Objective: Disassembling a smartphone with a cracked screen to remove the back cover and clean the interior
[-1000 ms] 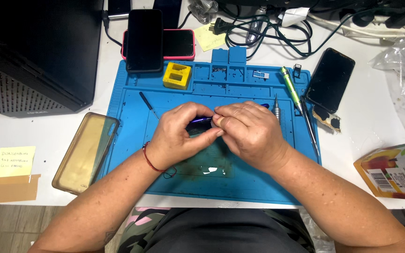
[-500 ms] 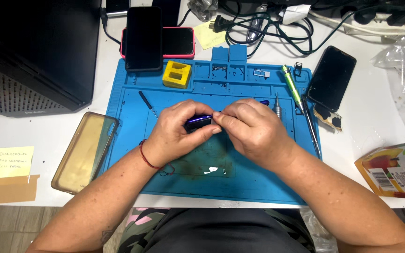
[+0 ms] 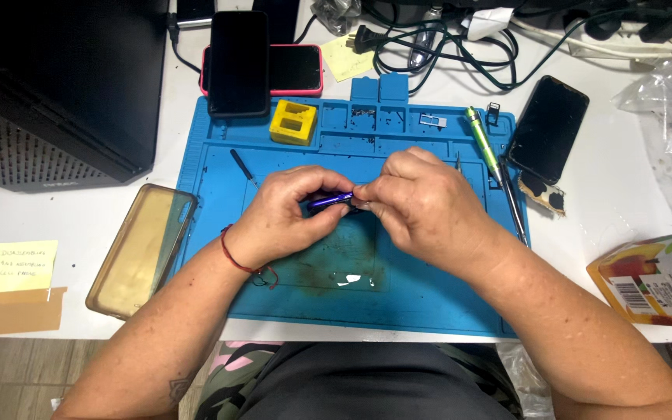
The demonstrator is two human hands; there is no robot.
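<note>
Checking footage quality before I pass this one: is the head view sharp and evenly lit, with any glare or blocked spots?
Head view: sharp and evenly lit, shadows soft; small glare spots on the blue rubber work mat below the hands; left hand and right hand hide most of the small purple metallic part; black box at upper left loses detail.

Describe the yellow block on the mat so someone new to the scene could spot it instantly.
Start at the blue work mat in the middle of the white desk. Along its far edge runs a row of small compartments; the yellow block sits at the left end, just below the black phone. It is the only yellow thing on the mat, squarish, with two rectangular slots on top.
</note>
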